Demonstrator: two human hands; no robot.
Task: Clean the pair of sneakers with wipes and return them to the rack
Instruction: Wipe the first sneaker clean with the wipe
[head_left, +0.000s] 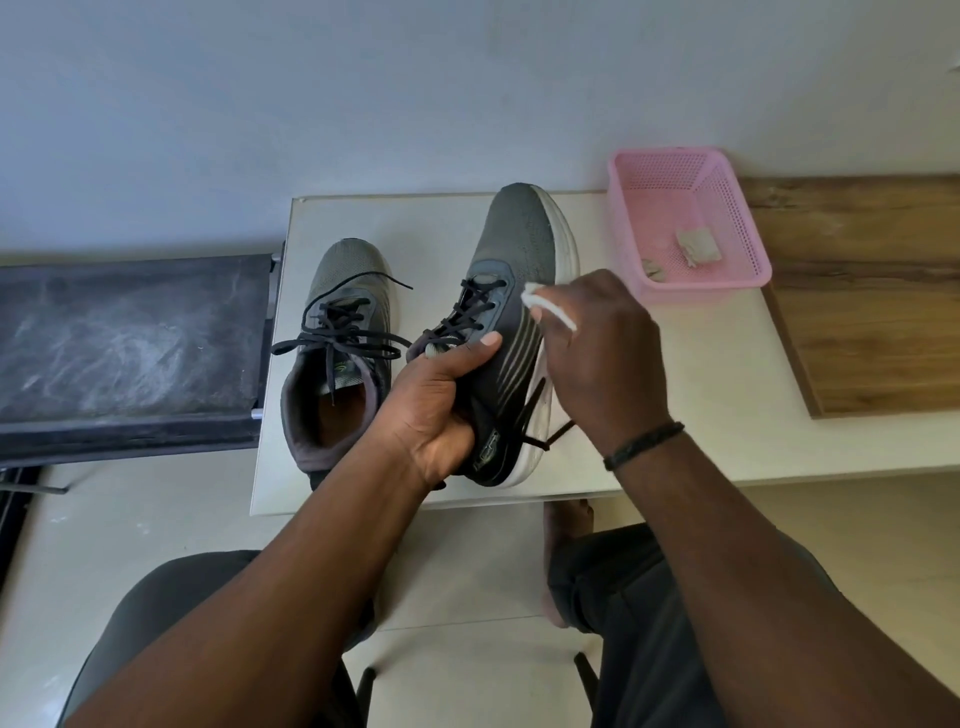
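Grey sneaker (511, 332) in left hand (436, 410), wipe (545, 306) beside

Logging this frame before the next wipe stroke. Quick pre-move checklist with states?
1. Left hand grips the tilted sneaker at its collar: ok.
2. Right hand pinches the white wipe: ok.
3. Wipe touching the sneaker's side: cannot tell, the hand covers the contact.
4. Loose lace hanging near the sole, clear of the wiping path: not ok.
5. Second sneaker standing flat on the white table, out of the way: ok.
6. Pink basket within reach, used wipes inside: ok.
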